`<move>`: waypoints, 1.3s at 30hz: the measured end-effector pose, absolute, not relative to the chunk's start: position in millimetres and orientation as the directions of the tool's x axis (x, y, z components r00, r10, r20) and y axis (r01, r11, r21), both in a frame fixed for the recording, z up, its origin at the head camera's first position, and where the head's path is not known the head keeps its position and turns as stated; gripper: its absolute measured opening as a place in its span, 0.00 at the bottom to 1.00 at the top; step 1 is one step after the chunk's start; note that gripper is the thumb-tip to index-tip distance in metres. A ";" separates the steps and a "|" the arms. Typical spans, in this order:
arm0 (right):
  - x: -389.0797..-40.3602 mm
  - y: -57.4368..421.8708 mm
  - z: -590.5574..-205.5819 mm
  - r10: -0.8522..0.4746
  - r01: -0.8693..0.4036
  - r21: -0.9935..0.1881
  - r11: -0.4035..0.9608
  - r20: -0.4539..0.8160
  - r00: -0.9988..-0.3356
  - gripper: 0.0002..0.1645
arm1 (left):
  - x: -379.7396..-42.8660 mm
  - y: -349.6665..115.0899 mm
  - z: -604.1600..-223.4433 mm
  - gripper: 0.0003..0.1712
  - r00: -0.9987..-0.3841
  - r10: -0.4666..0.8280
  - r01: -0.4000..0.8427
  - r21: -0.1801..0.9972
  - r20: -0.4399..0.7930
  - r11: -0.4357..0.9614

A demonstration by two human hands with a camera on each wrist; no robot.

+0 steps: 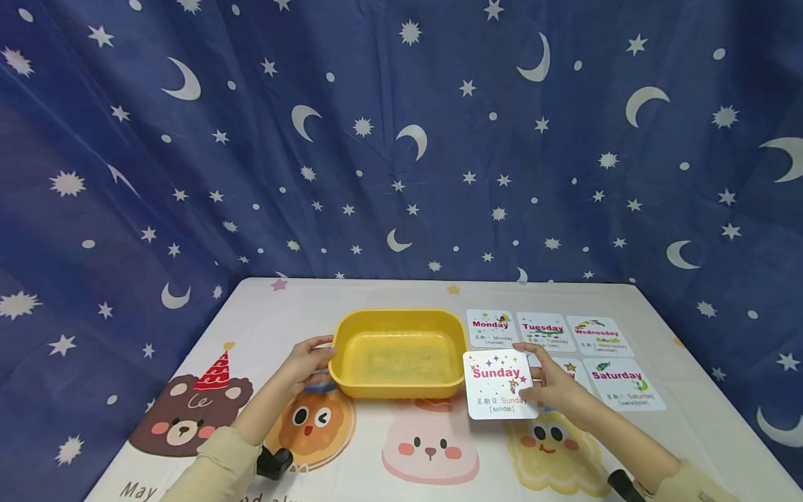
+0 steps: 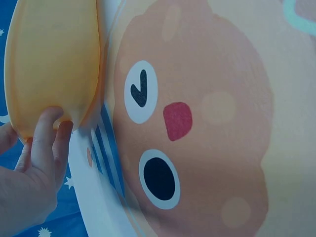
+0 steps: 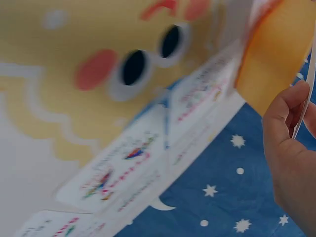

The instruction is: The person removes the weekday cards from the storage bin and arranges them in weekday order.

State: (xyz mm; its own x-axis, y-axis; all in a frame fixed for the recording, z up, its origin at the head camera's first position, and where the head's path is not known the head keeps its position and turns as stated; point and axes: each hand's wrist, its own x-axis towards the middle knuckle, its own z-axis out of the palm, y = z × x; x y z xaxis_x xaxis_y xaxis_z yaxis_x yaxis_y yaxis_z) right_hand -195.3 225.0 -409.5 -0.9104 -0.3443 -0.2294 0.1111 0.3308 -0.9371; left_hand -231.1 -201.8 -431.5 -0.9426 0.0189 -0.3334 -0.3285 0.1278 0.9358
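My left hand [image 1: 311,362] grips the left end of a yellow plastic basin [image 1: 401,392], with fingers [image 2: 45,133] at its rim in the left wrist view. Nothing lies inside the basin. My right hand [image 1: 555,383] pinches the right edge of a white Sunday flashcard [image 1: 500,397], which is held face up just right of the basin. In the right wrist view the thumb presses one side of that card [image 3: 311,74], seen edge-on. The Sunday card and right hand partly cover the lower row of cards behind them.
Beyond the right hand lie a Monday card [image 1: 491,337], a Tuesday card [image 1: 546,341], a Wednesday card [image 1: 601,344] and a Saturday card [image 1: 624,399], in two rows. The white tablecloth [image 1: 301,307] carries cartoon prints. A blue star-and-moon curtain [image 1: 401,230] hangs behind the table.
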 end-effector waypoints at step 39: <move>-162.8 253.6 -462.0 -0.509 -0.227 -0.761 0.608 -0.154 -0.847 0.43 | -231.8 -201.6 -434.2 0.28 -0.938 0.014 -0.342 0.933 -0.346 0.111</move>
